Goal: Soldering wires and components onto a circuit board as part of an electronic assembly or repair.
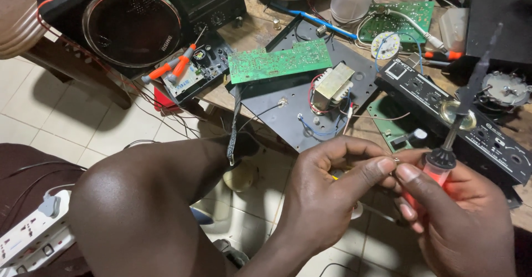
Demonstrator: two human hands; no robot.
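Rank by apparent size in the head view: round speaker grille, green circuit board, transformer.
1. Round speaker grille, largest.
2. Green circuit board.
3. Transformer, smallest.
All lie at a similar distance from the camera, so the order seems safe.

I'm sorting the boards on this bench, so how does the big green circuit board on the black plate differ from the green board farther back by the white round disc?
The near green board is long and narrow, tilted with one edge propped up on the black plate; the far green board is squarer and lies flat on the wooden table. White cables cross the far board; the near board's top is uncovered. Both are green and show their solder side.
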